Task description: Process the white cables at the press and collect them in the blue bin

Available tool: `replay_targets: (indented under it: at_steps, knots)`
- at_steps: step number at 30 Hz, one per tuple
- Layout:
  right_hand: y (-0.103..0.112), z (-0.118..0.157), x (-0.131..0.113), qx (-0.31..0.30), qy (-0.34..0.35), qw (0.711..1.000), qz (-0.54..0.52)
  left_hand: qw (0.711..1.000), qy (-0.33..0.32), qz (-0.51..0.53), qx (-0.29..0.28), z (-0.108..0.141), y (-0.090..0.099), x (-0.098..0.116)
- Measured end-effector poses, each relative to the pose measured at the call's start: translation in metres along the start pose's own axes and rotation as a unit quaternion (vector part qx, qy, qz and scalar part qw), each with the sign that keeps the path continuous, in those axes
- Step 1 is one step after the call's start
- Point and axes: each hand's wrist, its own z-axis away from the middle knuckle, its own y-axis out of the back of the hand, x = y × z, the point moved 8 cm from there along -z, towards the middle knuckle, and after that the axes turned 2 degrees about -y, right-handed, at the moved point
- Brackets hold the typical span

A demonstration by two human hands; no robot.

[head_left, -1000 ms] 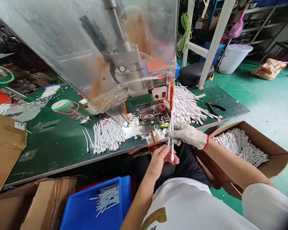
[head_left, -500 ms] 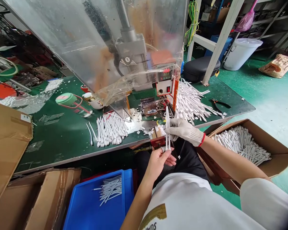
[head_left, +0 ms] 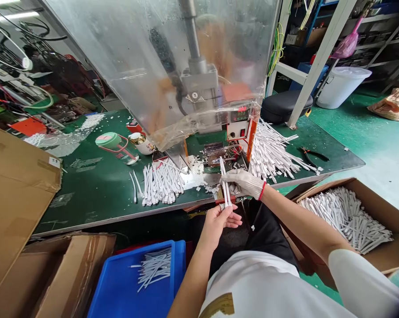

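In the head view, everything lies about the machine (head_left: pixel 199 84) with its hanging clear cover. Just in front of its base, two slim white strips (head_left: pixel 225 192) stand nearly upright side by side, spanning the line of the counter's front edge, their upper tips toward the machine. The bare left hand (head_left: pixel 219 221) pinches their lower ends between thumb and fingers, its other fingers spread loosely; the gloved right hand (head_left: pixel 247 181) grips them higher up. Whether the strips touch the counter (head_left: pixel 103 190) cannot be told. Left of the machine, a bundle of strips (head_left: pixel 162 183) reaches close to the front edge, and beyond it a broad stretch of green surface runs to a carton (head_left: pixel 23 168). Right of the machine, a heap of strips (head_left: pixel 272 152) fans toward the edge, with pliers (head_left: pixel 313 154) just beside it and more open surface out to the corner. Below the machine's level, a blue bin (head_left: pixel 116 282) on the left and a filled carton (head_left: pixel 381 203) on the right flank the lap.
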Motion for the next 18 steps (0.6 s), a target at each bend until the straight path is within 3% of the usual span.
replay_targets:
  at_steps: [7, 18]
  knots:
    - [0.002, -0.018, 0.016, 0.026, -0.002, 0.998, -0.062, 1.0, 0.022, -0.022, -0.005, -0.005, -0.006, -0.001]
    - [0.013, -0.027, 0.019, 0.063, -0.015, 0.995, -0.081, 0.999, 0.025, -0.031, 0.001, -0.008, -0.007, -0.003]
